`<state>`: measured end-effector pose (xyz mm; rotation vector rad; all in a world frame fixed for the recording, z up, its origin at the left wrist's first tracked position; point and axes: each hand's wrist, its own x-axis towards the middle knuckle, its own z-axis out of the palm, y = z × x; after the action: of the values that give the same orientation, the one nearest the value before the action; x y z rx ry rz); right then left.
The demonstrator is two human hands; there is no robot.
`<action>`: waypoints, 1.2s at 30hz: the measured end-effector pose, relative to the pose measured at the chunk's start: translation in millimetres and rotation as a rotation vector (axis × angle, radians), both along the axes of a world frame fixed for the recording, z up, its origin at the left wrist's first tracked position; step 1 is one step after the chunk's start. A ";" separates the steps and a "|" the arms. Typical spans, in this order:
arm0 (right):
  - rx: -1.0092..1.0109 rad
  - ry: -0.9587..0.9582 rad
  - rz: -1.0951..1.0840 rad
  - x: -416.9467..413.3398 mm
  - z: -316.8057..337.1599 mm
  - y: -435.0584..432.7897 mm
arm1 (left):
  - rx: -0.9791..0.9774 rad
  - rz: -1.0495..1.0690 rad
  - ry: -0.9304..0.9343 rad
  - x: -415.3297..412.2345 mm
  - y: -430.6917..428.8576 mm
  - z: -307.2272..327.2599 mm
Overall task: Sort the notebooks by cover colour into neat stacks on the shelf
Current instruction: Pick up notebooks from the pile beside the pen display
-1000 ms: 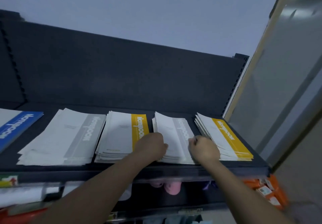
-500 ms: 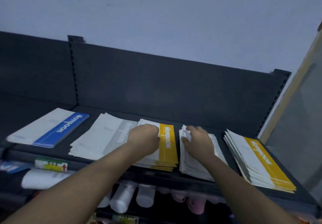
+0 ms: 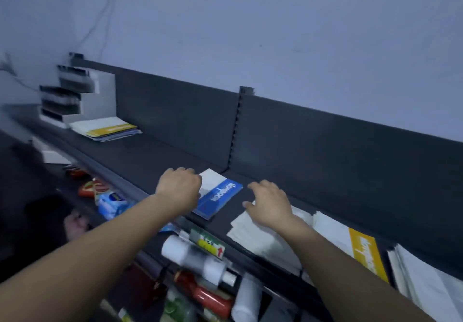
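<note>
A blue-and-white notebook [image 3: 221, 195] lies alone on the dark shelf [image 3: 150, 156]. My left hand [image 3: 179, 189] sits on its left part, fingers curled down over the edge. To its right lies a grey-covered stack [image 3: 258, 239]; my right hand [image 3: 270, 205] hovers over its left end with fingers loosely spread, holding nothing. Further right come a yellow-banded stack [image 3: 363, 249] and another pale stack [image 3: 426, 286] at the frame edge. A small mixed pile with a yellow cover on top [image 3: 107, 127] lies far left.
A stepped display rack [image 3: 72, 96] stands at the shelf's far left. The dark back panel has a slotted upright [image 3: 240, 126]. Below the shelf edge are a price label [image 3: 209, 245], white bottles [image 3: 195, 259], red bottles and packets.
Both hands and my view have moved left along the shelf, from the yellow and grey stacks to the blue notebook. The left hand now lies on the blue notebook.
</note>
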<state>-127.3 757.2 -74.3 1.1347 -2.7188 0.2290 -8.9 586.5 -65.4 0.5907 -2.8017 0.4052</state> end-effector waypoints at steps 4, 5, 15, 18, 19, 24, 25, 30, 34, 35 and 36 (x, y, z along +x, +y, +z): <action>0.057 0.020 0.097 20.3 -0.2 -79.7 | -0.010 0.085 0.013 33.4 -65.6 0.8; 0.066 0.018 0.118 25.0 0.5 -98.7 | -0.011 0.103 0.016 40.4 -82.0 1.5; 0.110 0.012 0.227 62.3 1.6 -261.4 | -0.016 0.231 0.005 96.1 -226.3 6.1; 0.104 -0.015 0.244 67.3 0.0 -299.6 | -0.009 0.254 -0.001 105.7 -260.0 6.8; 0.107 -0.023 0.249 68.6 -0.8 -311.4 | -0.006 0.263 -0.004 108.3 -270.2 6.3; 0.125 -0.053 0.276 67.2 -6.9 -370.9 | 0.029 0.310 -0.004 111.7 -324.5 -3.2; 0.125 -0.056 0.281 65.2 -8.7 -382.8 | 0.037 0.313 -0.003 110.4 -335.2 -5.6; 0.118 -0.071 0.307 45.8 -16.9 -445.3 | 0.053 0.343 -0.006 94.1 -392.3 -14.1; 0.103 -0.093 0.324 22.6 -21.7 -499.2 | 0.063 0.354 -0.016 71.4 -442.0 -17.3; 0.100 -0.102 0.329 16.2 -23.1 -513.1 | 0.066 0.357 -0.017 64.6 -455.7 -17.6; 0.095 -0.110 0.334 9.8 -24.3 -527.1 | 0.067 0.361 -0.017 57.5 -470.0 -18.1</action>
<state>-117.5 230.1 -98.6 1.6480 -2.6408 0.2154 48.6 116.5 -83.5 1.1187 -2.7307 0.3837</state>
